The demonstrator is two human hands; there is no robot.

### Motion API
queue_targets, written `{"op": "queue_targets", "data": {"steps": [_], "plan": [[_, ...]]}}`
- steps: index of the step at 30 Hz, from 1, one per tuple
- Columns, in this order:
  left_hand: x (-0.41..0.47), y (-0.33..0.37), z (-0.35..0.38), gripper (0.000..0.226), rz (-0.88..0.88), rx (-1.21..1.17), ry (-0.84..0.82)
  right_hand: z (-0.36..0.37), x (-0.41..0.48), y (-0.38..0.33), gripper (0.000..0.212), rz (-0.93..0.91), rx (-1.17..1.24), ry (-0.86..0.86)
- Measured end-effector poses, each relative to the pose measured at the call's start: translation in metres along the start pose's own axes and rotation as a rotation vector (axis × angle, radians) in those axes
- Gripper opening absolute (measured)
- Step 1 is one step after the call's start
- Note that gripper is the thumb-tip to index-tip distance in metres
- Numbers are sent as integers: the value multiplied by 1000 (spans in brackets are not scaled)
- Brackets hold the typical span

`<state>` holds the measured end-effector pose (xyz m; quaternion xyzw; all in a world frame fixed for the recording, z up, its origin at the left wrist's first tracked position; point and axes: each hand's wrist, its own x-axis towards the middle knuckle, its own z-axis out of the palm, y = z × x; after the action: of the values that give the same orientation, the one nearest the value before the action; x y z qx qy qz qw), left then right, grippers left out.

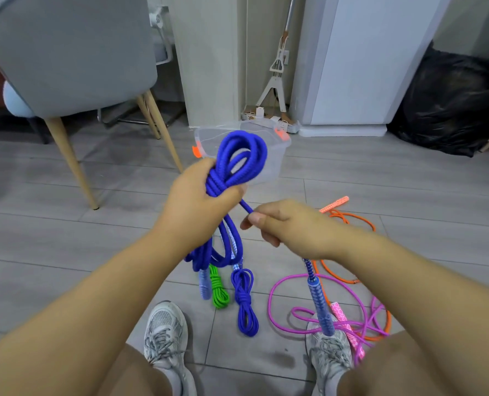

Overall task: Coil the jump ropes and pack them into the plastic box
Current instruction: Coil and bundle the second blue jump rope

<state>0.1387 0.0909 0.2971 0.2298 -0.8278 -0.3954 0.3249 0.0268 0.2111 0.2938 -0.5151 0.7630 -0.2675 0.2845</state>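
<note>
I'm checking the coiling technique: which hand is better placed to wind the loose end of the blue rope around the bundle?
Probably the right hand: it pinches the free strand, while the left hand grips the blue rope loops.

No legible text, brand or number in view. White tags (259,112) on the mop base (291,127) by the wall are too small to read. The blue handle (319,302) shows only a printed pattern.
</note>
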Motion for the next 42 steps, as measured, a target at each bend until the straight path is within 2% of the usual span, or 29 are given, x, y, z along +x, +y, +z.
{"op": "queue_targets", "data": {"steps": [3, 7, 10, 15, 21, 25, 28, 31, 33, 34, 35, 38, 40, 42], "plan": [[6, -7, -3, 19, -75, 108, 28, 2, -10, -10, 31, -35, -94, 36], [7, -12, 0, 26, -166, 214, -27, 1, -19, -22, 33, -46, -238, 28], [8, -13, -1, 28, -188, 238, -107, 2, -24, -22, 35, -61, -257, 35], [4, -17, -6, 25, -166, 397, -361, -2, -26, -21, 23, -205, -429, 102], [-3, -14, -5, 32, -61, 434, -613, -15, -7, -11, 42, -400, -458, 296], [-10, -5, 5, 46, 88, 528, -723, -25, 5, -11, 23, -435, -347, 276], [-12, -3, 6, 31, 137, 467, -696, -34, 9, -6, 17, -337, -200, 269], [-14, -1, 4, 19, 102, 194, -655, -37, 12, 4, 19, -197, 39, 251], [-14, 0, 3, 15, 52, 3, -566, -34, 14, 8, 9, -181, 120, 223], [-13, 1, 3, 14, 16, -86, -507, -32, 14, 8, 12, -179, 136, 226], [-11, 2, 2, 16, -29, -177, -445, -30, 14, 9, 22, -164, 153, 232], [-5, 2, 2, 30, -156, -446, -273, -23, 12, 6, 30, -127, 268, 206], [-3, 4, 0, 29, -163, -504, -183, -16, 9, 2, 35, -132, 263, 172], [-2, 4, -2, 16, -162, -457, -103, -9, 7, -4, 28, -119, 217, 155]]}}
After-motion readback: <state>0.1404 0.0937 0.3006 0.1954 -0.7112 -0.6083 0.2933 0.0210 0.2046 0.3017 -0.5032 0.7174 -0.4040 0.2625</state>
